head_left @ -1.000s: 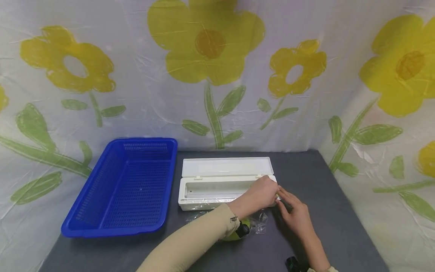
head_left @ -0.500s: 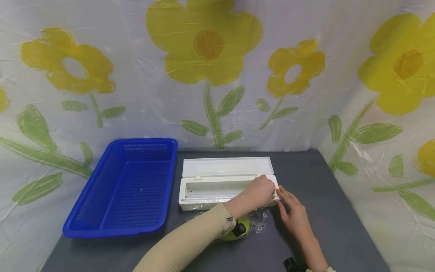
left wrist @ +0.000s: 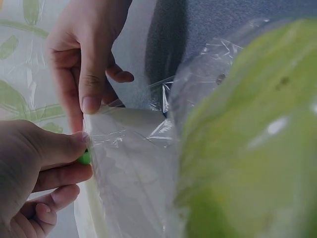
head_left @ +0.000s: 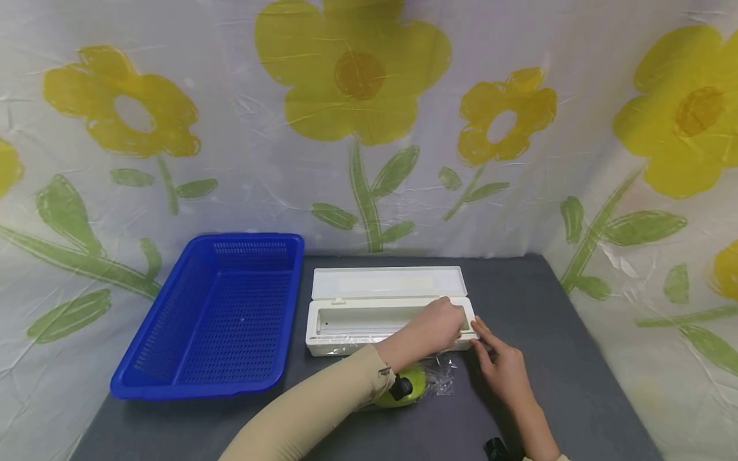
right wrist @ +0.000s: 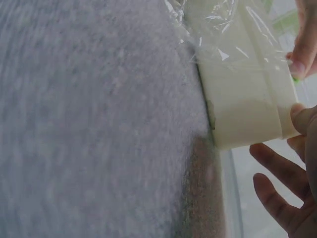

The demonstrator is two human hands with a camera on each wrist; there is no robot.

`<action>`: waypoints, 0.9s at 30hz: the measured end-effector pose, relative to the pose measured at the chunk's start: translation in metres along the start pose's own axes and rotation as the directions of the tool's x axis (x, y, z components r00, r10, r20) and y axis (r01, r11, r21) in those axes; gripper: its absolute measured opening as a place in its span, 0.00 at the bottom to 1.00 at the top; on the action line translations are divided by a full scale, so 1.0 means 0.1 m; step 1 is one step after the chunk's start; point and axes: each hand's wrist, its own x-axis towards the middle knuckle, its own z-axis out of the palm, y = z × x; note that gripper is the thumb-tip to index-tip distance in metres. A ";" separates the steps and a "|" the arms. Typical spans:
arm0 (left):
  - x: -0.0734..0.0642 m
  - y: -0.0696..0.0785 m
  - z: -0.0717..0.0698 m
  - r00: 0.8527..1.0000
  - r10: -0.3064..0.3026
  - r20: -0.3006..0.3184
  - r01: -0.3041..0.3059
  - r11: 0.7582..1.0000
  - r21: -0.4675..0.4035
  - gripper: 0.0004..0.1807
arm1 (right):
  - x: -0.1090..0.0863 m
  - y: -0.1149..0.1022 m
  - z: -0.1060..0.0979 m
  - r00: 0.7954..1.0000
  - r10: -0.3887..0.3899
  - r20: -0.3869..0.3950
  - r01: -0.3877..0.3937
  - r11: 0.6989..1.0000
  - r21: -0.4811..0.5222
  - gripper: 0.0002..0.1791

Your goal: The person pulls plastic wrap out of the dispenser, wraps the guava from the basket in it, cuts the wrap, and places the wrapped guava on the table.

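A long white cling film dispenser (head_left: 346, 346) lies on the table with its hinged lid (head_left: 386, 282) raised at the back. Clear plastic film (left wrist: 133, 158) hangs over its front wall. My left hand (head_left: 429, 328) reaches across to the right part of the dispenser's front rim. Between thumb and forefinger it pinches a small green slider (left wrist: 84, 157). My right hand (head_left: 507, 374) grips the dispenser's right end, thumb (right wrist: 299, 116) on the near side. Under the left forearm sits a smooth yellow-green rounded thing (left wrist: 252, 129), perhaps a fruit, with film over it.
A blue perforated plastic basket (head_left: 198, 392) stands on the left of the grey table (head_left: 565, 384). Behind and beside the table hangs a white flower-print sheet (head_left: 230, 186).
My left hand has shifted slightly left along the dispenser's front rim, away from the right end, with the slider. My right hand keeps its grip on that end.
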 end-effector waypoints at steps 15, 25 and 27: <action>-0.10 -0.09 -0.01 0.998 -0.022 0.061 0.021 1.000 0.011 0.13 | -0.04 -0.01 0.02 0.992 0.116 -0.041 -0.109 0.984 0.139 0.25; -0.18 -0.16 0.03 0.999 0.033 0.029 -0.035 0.998 0.055 0.14 | -0.08 0.01 0.04 0.990 0.141 -0.018 -0.137 0.982 0.132 0.24; -0.20 -0.18 0.03 0.999 0.032 0.028 -0.034 0.998 0.048 0.15 | -0.08 0.01 0.05 0.990 0.136 -0.021 -0.133 0.983 0.124 0.24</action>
